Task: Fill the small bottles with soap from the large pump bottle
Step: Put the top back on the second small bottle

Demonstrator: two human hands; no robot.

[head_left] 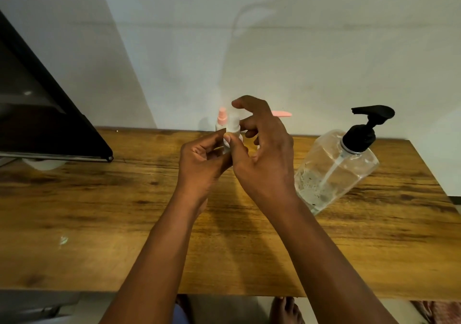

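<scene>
The small bottle (232,134) in hand is a whitish one, held upright above the back of the counter (99,199), roughly midway along it. The left hand (202,161) grips its body from below with curled fingers and thumb. The right hand (262,149) pinches it near the neck with the thumb, while its other fingers are spread and lifted around the top (whether they touch the cap is hard to tell). This looks like work on the cap, either unscrewing or tightening; I cannot say which, nor whether there is soap inside, since the plastic is opaque and mostly covered.

Just behind it stands a second small bottle (221,119) with a pink top, near the wall. A pink strip (356,114) shows past the right fingers; what it is stays unclear.

The pump bottle (336,169) stands well to the right on the counter, untouched, its black pump (369,124) on. It is clear and nearly empty, with only a foamy residue low down, so much soap may already be dispensed, or little remains for filling.

At far left lies a dark laptop (37,124).
</scene>
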